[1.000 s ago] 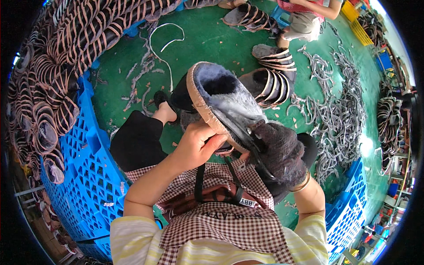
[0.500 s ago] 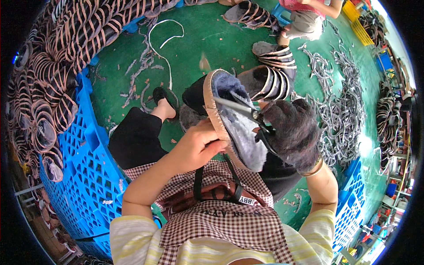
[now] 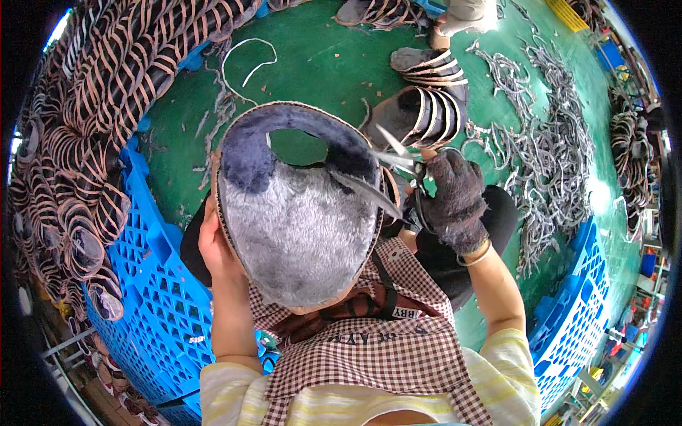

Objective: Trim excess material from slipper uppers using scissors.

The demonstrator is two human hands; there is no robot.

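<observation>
While our left hand curls its fingers around the edge of the furry grey slipper, holding it up close before us with the lining facing us, our gloved right hand is closed about the handles of the scissors, whose blades stand open at the slipper's right rim. Beyond lie a stack of finished slippers on the green floor, trimmed strips to the right, and a blue crate on our left.

Black strap label with pale lettering, on checked apron
</observation>
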